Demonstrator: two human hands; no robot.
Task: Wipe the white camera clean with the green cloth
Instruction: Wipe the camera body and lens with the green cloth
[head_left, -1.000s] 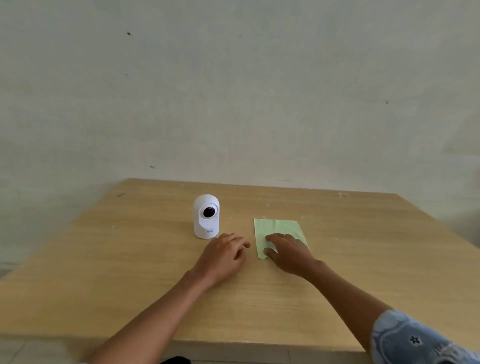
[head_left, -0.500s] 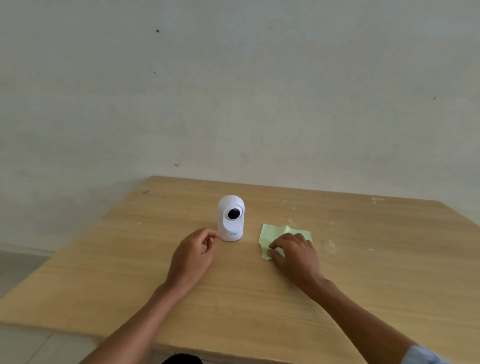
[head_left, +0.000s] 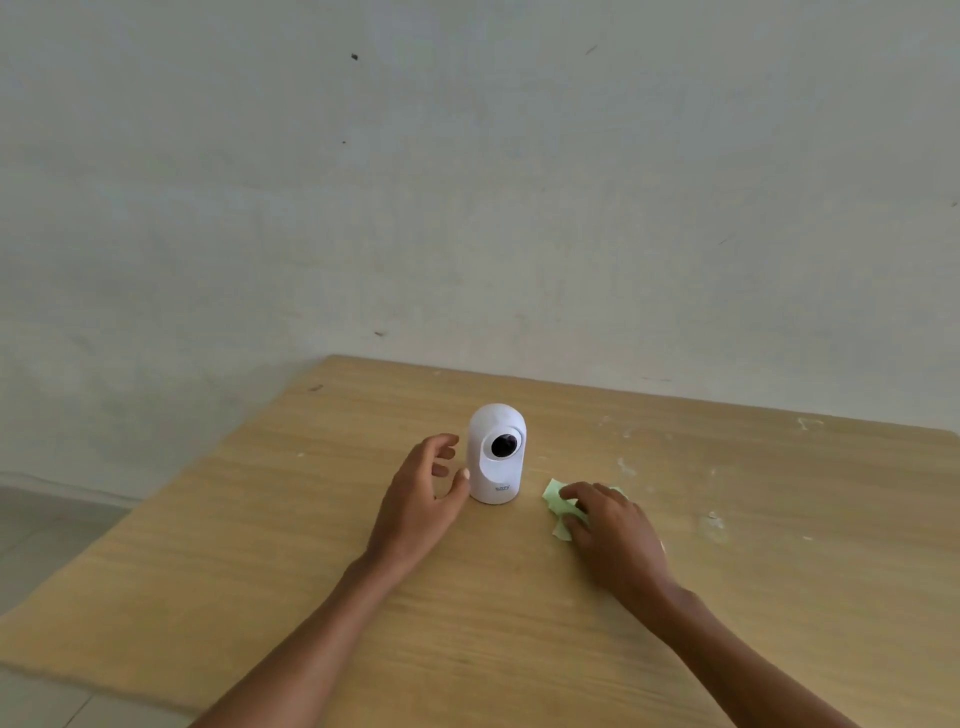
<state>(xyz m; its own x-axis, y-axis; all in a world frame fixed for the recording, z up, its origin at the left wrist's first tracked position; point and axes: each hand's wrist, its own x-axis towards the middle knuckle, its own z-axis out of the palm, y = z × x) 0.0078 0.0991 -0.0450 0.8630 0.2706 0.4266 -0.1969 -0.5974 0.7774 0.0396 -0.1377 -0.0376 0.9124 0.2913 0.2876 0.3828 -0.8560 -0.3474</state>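
Note:
The white camera (head_left: 496, 454) stands upright on the wooden table (head_left: 519, 623), its dark round lens facing me. My left hand (head_left: 421, 493) is just left of it, fingers curved apart, thumb tip touching or almost touching the camera's lower left side. The green cloth (head_left: 555, 499) lies crumpled on the table right of the camera, mostly hidden under my right hand (head_left: 608, 530). That hand's fingers are bunched down on the cloth, gathering it.
A plain pale wall rises behind the table's far edge (head_left: 623, 389). The table's left edge (head_left: 171, 519) drops to a grey floor. White scuff marks (head_left: 714, 519) dot the wood right of the cloth.
My left hand has slid up beside the camera and opened around its left side. My right hand has scrunched the flat cloth into a small bunch. The view has shifted left.

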